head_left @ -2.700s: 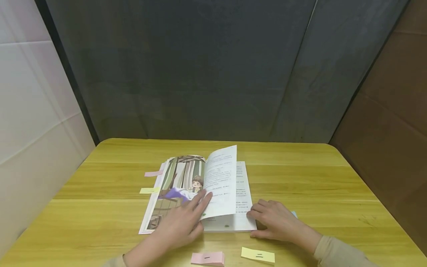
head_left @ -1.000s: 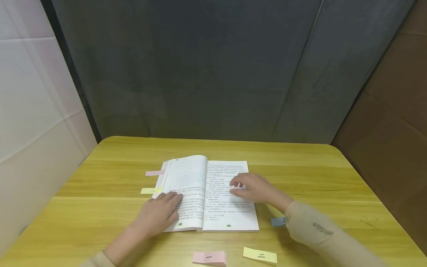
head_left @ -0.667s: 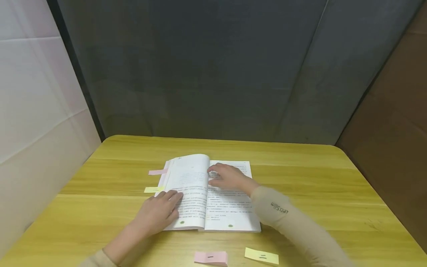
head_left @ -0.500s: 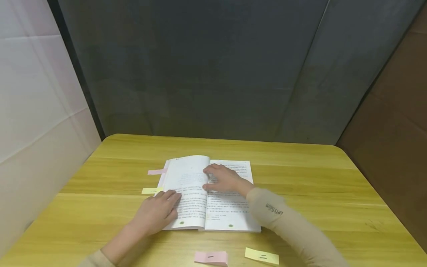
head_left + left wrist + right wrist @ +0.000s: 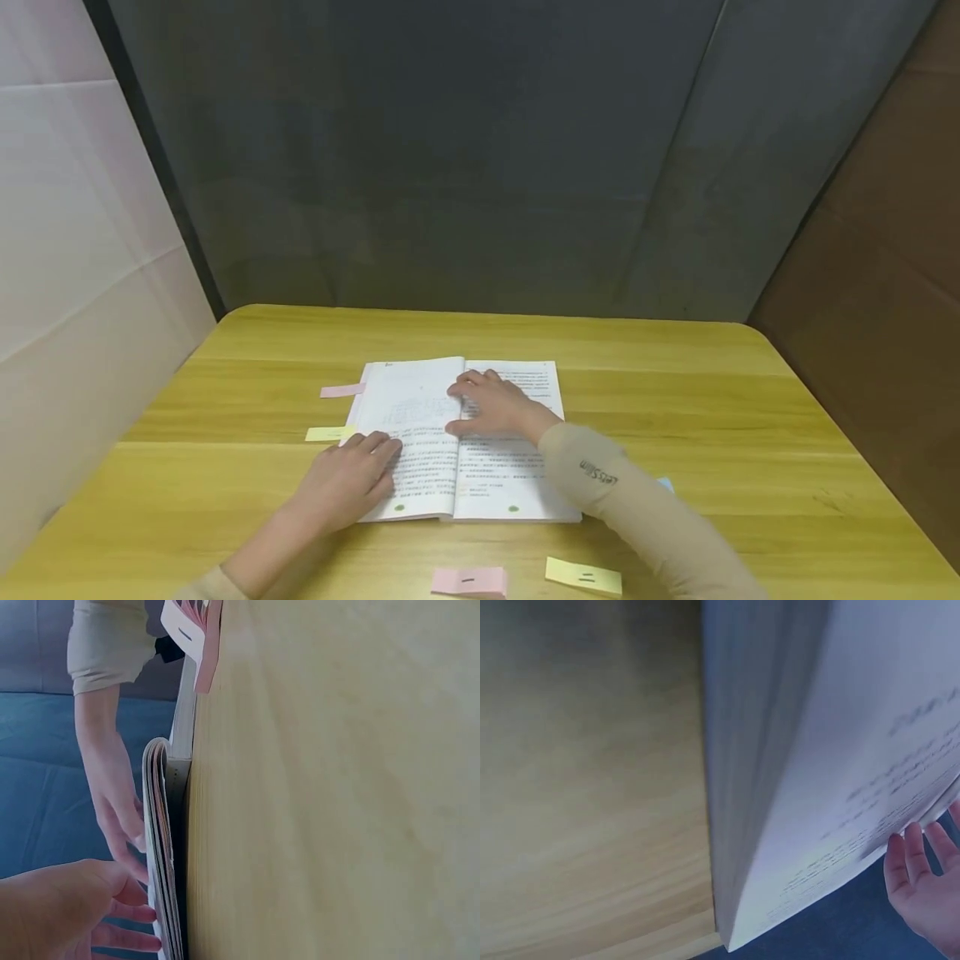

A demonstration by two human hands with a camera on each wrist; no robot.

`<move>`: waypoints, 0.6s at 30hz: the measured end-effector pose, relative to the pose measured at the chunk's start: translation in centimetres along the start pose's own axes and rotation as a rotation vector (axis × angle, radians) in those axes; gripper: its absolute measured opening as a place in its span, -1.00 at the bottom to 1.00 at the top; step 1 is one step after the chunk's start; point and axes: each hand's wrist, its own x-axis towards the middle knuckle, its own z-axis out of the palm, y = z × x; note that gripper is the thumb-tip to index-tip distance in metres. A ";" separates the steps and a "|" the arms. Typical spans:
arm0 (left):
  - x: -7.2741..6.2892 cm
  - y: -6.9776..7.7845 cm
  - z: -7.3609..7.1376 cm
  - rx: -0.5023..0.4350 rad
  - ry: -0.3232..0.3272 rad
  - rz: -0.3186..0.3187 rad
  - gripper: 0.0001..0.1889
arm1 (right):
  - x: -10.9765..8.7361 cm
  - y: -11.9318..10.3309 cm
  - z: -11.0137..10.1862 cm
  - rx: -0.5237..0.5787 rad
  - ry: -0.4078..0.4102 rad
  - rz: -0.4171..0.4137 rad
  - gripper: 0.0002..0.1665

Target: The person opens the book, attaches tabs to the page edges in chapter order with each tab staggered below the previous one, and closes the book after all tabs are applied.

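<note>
A paperback book (image 5: 510, 479) lies open on the table, its two visible pages covered in printed text. My left hand (image 5: 351, 477) rests on the lower left page, fingers extended, and also shows as a hand (image 5: 60, 911) at the book's side in the left wrist view. Across the crease, my right hand (image 5: 495, 406) presses with fingers and thumb spread apart. A pink sticky tab (image 5: 342, 391) and a yellow sticky tab (image 5: 328, 434) jut from the book's left edge. The right wrist view shows the thick page block (image 5: 761, 765) close up.
In front of the book lie a pink sticky-note pad (image 5: 469, 582) marked with one stroke and a yellow pad (image 5: 583, 576) marked with two. A blue slip (image 5: 665, 483) peeks out behind the right sleeve. The wooden table (image 5: 750, 433) ends at a dark panel (image 5: 480, 167).
The illustrated page has been turned over to the left. My right hand has moved from the book's right edge to the crease, and the left pages now lie flatter.
</note>
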 end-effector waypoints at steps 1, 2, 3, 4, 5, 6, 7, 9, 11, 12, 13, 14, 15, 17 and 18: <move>0.0 0.0 0.0 -0.001 -0.004 0.001 -0.68 | 0.1 -0.1 0.1 -0.014 0.003 0.001 -0.31; 0.0 0.0 0.0 -0.001 -0.007 0.002 -0.68 | 0.2 -0.2 0.1 -0.025 0.004 0.006 -0.31; 0.0 -0.1 0.0 0.001 -0.009 0.003 -0.67 | 0.3 -0.4 0.2 -0.039 0.005 0.011 -0.30; 0.0 -0.1 -0.1 0.002 -0.008 0.006 -0.68 | 0.4 -0.5 0.2 -0.051 0.005 0.018 -0.30; 0.0 -0.2 -0.1 0.003 -0.010 0.009 -0.68 | 0.5 -0.6 0.3 -0.061 0.003 0.026 -0.29; 0.0 -0.2 0.0 0.003 -0.012 0.010 -0.68 | 0.6 -0.7 0.4 -0.073 0.001 0.033 -0.29; 0.0 -0.2 0.0 0.004 -0.012 0.013 -0.68 | 0.7 -0.8 0.5 -0.083 -0.002 0.038 -0.28; 0.0 -0.3 0.1 0.003 -0.011 0.014 -0.69 | 0.8 -1.0 0.5 -0.090 -0.007 0.045 -0.28; -0.1 -0.3 0.3 -0.001 -0.020 0.013 -0.69 | 0.8 -1.1 0.7 -0.107 -0.009 0.044 -0.28; -0.1 -0.3 0.4 -0.004 -0.025 0.012 -0.69 | 0.7 -1.1 0.7 -0.112 -0.009 0.041 -0.28; -0.1 -0.3 0.4 -0.006 -0.029 0.010 -0.70 | 0.7 -1.2 0.8 -0.121 -0.011 0.035 -0.27; -0.1 -0.3 0.4 -0.005 -0.032 0.010 -0.70 | 0.6 -1.2 0.8 -0.132 -0.013 0.031 -0.27; 0.0 -0.4 0.5 -0.006 -0.035 0.010 -0.70 | 0.4 -1.2 0.8 -0.141 -0.013 0.026 -0.26; 0.2 -0.4 0.5 -0.010 -0.037 0.011 -0.69 | 0.0 -1.3 0.9 -0.157 -0.015 0.012 -0.24; 0.3 -0.4 0.5 -0.013 -0.039 0.008 -0.69 | -0.3 -1.3 0.9 -0.154 -0.016 0.005 -0.23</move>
